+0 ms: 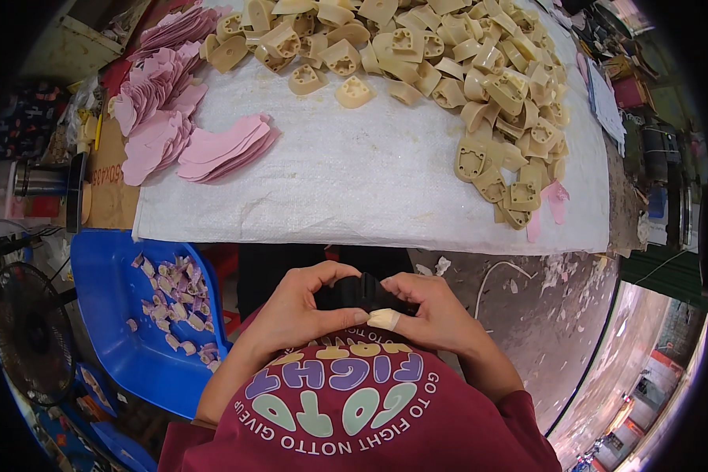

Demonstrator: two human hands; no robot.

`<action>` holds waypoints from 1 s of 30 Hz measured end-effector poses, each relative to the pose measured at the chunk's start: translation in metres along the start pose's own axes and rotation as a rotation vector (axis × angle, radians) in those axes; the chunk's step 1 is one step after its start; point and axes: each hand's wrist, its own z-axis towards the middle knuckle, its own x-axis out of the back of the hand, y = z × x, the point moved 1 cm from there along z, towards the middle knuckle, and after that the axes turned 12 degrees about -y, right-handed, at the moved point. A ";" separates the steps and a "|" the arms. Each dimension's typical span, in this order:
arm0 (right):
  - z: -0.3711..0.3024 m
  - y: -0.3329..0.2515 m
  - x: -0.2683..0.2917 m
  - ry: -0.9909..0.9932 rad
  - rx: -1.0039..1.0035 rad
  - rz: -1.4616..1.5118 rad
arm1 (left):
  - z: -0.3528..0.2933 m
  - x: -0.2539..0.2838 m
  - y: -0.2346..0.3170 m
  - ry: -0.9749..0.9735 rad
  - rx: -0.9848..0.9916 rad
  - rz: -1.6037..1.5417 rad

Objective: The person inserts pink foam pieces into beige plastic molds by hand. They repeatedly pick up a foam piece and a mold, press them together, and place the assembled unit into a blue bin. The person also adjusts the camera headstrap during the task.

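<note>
Close to my waist, just off the table's near edge, my two hands hold a black strap with a buckle (pixel 367 289) between them. My left hand (pixel 311 303) is curled around its left side, with the thumb across the bottom. On the other side my right hand (pixel 439 311) grips the strap, and its thumb, wrapped in pale tape, points at the left thumb. The fingers partly cover the black piece, so its whole shape is hidden.
A white woven sheet (pixel 315 197) covers the table. Beige shoe-heel blocks (pixel 503 86) are heaped at the far right, with stacks of pink cut pieces (pixel 161 86) at left. Left of me are a blue basin (pixel 118 346) holding small purple-and-white pieces and a black fan (pixel 35 334).
</note>
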 end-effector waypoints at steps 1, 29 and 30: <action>0.000 -0.001 0.001 -0.003 0.002 0.005 | 0.000 0.000 0.000 0.000 -0.006 -0.009; -0.001 0.004 -0.006 0.000 0.060 0.418 | 0.003 0.007 -0.013 0.177 -0.135 -0.097; -0.001 0.004 -0.008 0.021 0.070 0.512 | 0.003 0.006 -0.014 0.176 -0.139 -0.073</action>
